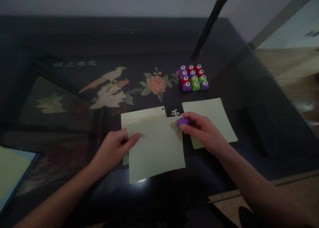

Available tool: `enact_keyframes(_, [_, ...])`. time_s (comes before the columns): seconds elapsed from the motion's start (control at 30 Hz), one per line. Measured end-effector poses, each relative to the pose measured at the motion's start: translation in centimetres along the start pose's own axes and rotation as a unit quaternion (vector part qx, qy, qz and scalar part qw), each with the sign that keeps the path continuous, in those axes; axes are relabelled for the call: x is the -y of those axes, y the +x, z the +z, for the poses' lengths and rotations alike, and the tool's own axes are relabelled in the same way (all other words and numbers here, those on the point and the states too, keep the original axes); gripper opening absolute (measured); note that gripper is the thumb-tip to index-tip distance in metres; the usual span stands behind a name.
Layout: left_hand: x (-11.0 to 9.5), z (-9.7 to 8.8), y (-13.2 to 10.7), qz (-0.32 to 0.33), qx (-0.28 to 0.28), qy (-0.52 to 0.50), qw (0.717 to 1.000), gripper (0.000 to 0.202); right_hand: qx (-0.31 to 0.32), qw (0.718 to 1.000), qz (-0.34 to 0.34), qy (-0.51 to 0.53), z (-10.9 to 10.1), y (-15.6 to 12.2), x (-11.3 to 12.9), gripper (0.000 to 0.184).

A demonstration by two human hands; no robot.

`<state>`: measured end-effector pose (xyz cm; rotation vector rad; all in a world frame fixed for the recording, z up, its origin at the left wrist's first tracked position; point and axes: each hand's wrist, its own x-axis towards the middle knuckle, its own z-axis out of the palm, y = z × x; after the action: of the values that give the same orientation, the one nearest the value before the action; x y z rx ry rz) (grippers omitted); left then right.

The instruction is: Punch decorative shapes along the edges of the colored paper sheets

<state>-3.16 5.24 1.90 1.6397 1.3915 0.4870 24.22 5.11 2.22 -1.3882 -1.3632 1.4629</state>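
My left hand [115,148] pinches the left edge of a pale yellow-green sheet of paper [156,148], thumb on top. My right hand [201,131] is closed on a small purple paper punch [182,122] set at the sheet's upper right corner. Beneath this sheet lies another pale sheet [142,116] with a punched hole at its top right corner. A third pale sheet [211,116] lies under my right hand. Tiny white paper bits [175,112] are scattered just above the punch.
A cluster of several small purple, red and green punches [193,77] sits on the dark glass-topped table [74,55] with bird and flower artwork. A dark pole [211,22] leans at the back. Pale and blue paper [12,171] lies at the left edge. A dark block [259,128] sits right.
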Motion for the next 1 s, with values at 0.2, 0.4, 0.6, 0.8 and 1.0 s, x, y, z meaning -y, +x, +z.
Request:
enact_keyframes(0.2, [-0.18,0.10,0.31,-0.003,-0.011,0.026,1.000,0.029,-0.027,1.000,-0.005,-0.005,0.04,0.34,0.04,0.024])
enact_keyframes(0.4, [-0.43,0.37,0.60,0.000,-0.009,0.015,1.000,0.030,-0.040,0.999,-0.006,-0.017,-0.01,0.70,-0.21,0.026])
enact_keyframes(0.6, [-0.04,0.61,0.77,0.022,-0.021,0.026,0.999,0.037,-0.054,0.998,-0.022,-0.035,-0.12,0.87,-0.28,0.025])
enact_keyframes(0.8, [0.27,0.63,0.77,0.001,-0.020,0.026,0.999,0.036,-0.055,0.998,-0.012,-0.042,-0.46,0.87,-0.14,0.035])
enact_keyframes(1.0, [0.15,0.56,0.73,-0.004,-0.027,0.028,0.999,0.038,-0.036,0.998,-0.002,-0.057,-0.84,0.79,0.27,0.036])
